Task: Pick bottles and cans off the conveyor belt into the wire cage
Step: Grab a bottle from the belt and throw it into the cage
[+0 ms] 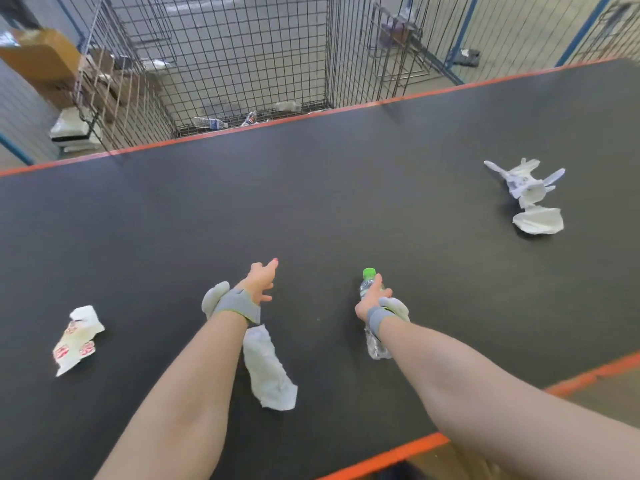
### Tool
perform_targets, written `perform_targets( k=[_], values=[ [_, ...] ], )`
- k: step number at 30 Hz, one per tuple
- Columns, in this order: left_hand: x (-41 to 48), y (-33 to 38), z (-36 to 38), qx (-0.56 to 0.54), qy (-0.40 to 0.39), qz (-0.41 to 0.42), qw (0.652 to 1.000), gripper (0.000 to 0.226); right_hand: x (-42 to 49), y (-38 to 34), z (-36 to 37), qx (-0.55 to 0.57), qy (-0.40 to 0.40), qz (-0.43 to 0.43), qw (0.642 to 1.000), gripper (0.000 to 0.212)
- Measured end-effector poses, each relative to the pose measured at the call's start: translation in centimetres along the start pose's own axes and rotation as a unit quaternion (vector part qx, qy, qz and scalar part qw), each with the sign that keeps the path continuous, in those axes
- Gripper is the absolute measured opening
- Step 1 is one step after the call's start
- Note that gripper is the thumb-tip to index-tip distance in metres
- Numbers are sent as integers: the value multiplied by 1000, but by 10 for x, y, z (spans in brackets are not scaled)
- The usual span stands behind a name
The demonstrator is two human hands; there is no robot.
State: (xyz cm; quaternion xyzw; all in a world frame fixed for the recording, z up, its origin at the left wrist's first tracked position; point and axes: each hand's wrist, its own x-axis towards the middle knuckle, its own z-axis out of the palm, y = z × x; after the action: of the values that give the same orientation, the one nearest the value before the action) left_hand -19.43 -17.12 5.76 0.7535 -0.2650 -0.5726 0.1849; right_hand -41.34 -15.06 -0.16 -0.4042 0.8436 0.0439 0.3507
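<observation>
Forearms reach out over conveyor belt (346, 188). L hand (260, 278): fingers spread, holding nothing, above belt's middle. R hand (372, 299): curled round clear bottle (367, 284) w/ green cap, over belt toward its near edge. Wire cage (242, 64) stands past belt's far edge, a few bottles (211, 123) on its floor. Crumpled paper (536, 220) lies on belt.

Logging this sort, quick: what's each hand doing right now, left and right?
Left hand: open, holding nothing.
Right hand: closed around a green-capped clear plastic bottle.
</observation>
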Motion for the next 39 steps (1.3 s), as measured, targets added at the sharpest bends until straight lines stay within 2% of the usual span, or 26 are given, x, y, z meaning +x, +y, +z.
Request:
perform_targets(
  k=[2, 4, 5, 10, 13, 15, 17, 20, 23, 26, 32, 35, 39],
  values=[
    [-3, -13, -3, 119, 59, 9, 991, 71, -8, -9, -8, 13, -15, -10, 1000, 82],
    [-8, -28, -17, 300, 137, -14, 944, 78, -19, -26, -12, 33, -29, -33, 998, 86],
    [-9, -36, -27, 353, 160, -32, 921, 83, -25, -35, -11, 47, -36, -55, 997, 88],
    [-3, -93, -76, 395, 204, -97, 891, 107, -51, -69, 2, 141, -85, -178, 970, 92],
    [0, -120, -94, 405, 213, -88, 885, 102, -61, -75, 21, 168, -112, -258, 945, 91],
    [7, -128, -99, 403, 187, -60, 894, 93, -65, -79, 37, 154, -118, -288, 938, 91],
    [16, -131, -96, 417, 118, -36, 900, 80, -66, -85, 51, 137, -108, -295, 940, 91],
    [29, -130, -80, 445, 43, -8, 895, 69, -67, -98, 59, 113, -96, -286, 947, 90],
    [29, -105, -69, 423, 81, 46, 901, 60, -64, -114, 58, 112, -84, -290, 947, 91],
    [36, -67, -76, 374, 109, 80, 917, 60, -56, -144, 47, 151, -94, -279, 944, 93],
    [66, 11, -115, 260, 167, 102, 946, 63, -25, -235, 25, 235, -131, -181, 946, 94],
    [94, 45, -145, 232, 196, 114, 946, 63, -5, -325, -3, 320, -144, -142, 926, 93],
    [131, 85, -182, 163, 225, 90, 956, 64, 9, -466, -65, 396, -145, -211, 882, 102]
  ],
)
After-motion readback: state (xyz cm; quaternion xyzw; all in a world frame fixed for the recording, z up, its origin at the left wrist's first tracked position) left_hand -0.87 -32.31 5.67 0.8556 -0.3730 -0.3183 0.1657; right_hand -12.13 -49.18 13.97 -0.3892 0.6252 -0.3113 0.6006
